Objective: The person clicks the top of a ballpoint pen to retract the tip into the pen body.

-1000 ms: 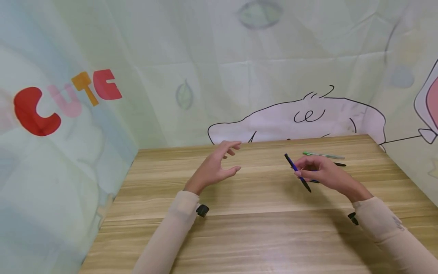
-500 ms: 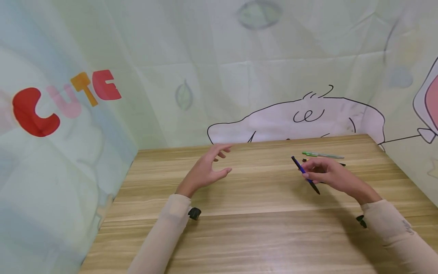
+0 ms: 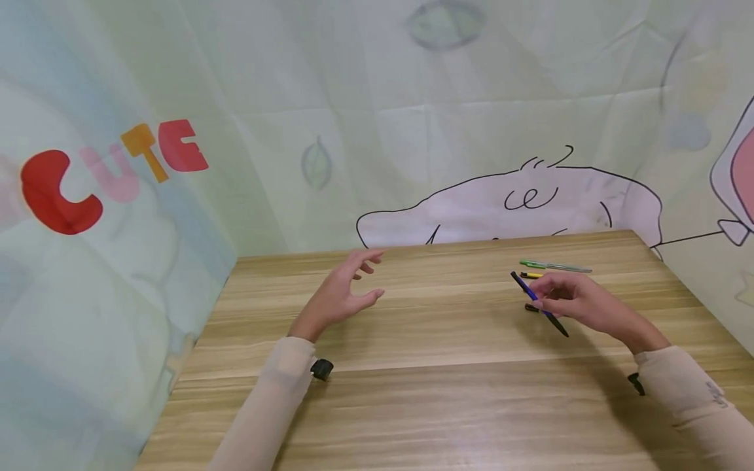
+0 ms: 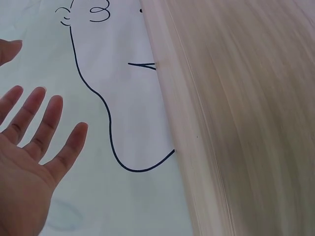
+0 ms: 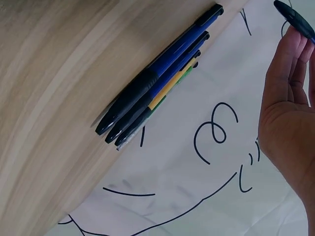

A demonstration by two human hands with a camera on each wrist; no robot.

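My right hand (image 3: 580, 304) pinches a blue pen with black ends (image 3: 556, 324) between thumb and fingers, slanted above the table. In the right wrist view only one black end of that pen (image 5: 294, 19) shows beside the hand. Beneath and beyond the right hand, several pens lie side by side: a blue pen (image 5: 170, 59), a second blue pen (image 5: 170, 75), a yellow pen (image 3: 532, 275) and a green clear pen (image 3: 556, 266). The right hand partly hides them in the head view. My left hand (image 3: 338, 294) hovers over the table's left part, fingers spread and holding nothing.
The wooden table (image 3: 412, 405) has its back edge against a printed cloth backdrop (image 3: 353, 118). More cloth with red and orange letters (image 3: 61, 193) hangs along the left side. A small black device (image 3: 321, 369) sits at the left wrist.
My right hand has moved right and slightly nearer with the blue pen, exposing the yellow pen's end and a dark pen end. My left hand has drifted left and slightly nearer.
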